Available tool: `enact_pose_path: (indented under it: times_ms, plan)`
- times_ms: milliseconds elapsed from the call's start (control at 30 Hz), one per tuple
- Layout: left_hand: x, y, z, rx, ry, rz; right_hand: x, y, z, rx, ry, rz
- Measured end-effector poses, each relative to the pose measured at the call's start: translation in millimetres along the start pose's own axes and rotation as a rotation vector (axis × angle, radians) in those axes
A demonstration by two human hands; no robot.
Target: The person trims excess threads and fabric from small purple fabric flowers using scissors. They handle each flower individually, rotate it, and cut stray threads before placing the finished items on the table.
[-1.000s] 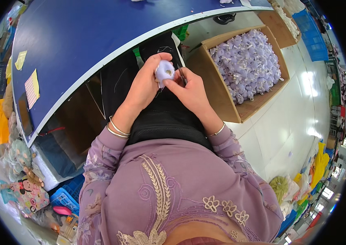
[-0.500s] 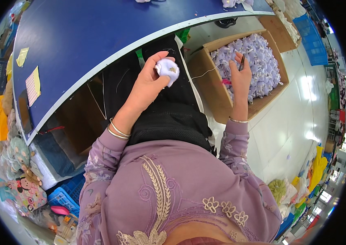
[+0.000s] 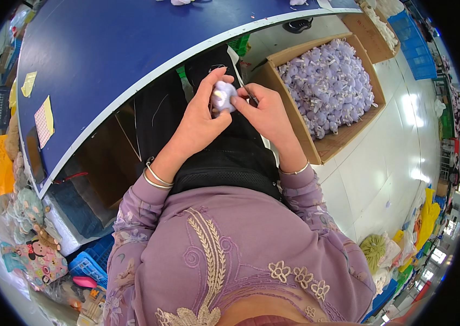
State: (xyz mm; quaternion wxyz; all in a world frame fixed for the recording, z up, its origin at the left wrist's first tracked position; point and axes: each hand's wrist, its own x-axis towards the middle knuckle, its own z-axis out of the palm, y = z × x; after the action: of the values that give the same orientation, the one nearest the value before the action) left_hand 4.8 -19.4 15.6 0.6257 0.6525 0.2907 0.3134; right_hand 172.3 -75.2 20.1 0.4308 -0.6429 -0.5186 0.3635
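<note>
Above my lap, my left hand (image 3: 202, 111) is closed around a small lilac plush piece (image 3: 223, 96), its fingers and thumb on either side of the fluffy body. A small pale yellowish patch shows on the plush. My right hand (image 3: 265, 111) has its thumb and forefinger pinched at the right side of the plush. A slim dark pointed tool (image 3: 251, 98) is tucked in that right hand; its exact kind cannot be made out. Whether the fingertips also hold a needle or thread is too small to tell.
Right of my legs stands a cardboard box (image 3: 321, 153) filled with similar lilac plush pieces (image 3: 330, 89). The blue table (image 3: 110, 49) with a white edge curves ahead, carrying stickers (image 3: 44, 120) at its left. Blue crates (image 3: 89, 267) and plush toys (image 3: 29, 206) crowd the lower left.
My right hand has come left from over the box to the plush, bringing the dark tool along. The plush has turned in my left hand. The thread seen stretched between the hands no longer shows.
</note>
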Motion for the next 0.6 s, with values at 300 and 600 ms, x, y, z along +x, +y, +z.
enact_pose_path:
  times_ms: [300,600]
  plan:
    - [0.1,-12.5,0.3,-0.141,0.048,-0.134,-1.7,9.4,-5.3,0.060,-0.016,0.007]
    - [-2.6,-1.4,-3.5,-0.182,-0.022,-0.178,-4.5,11.2,-4.2,0.341,-0.039,0.165]
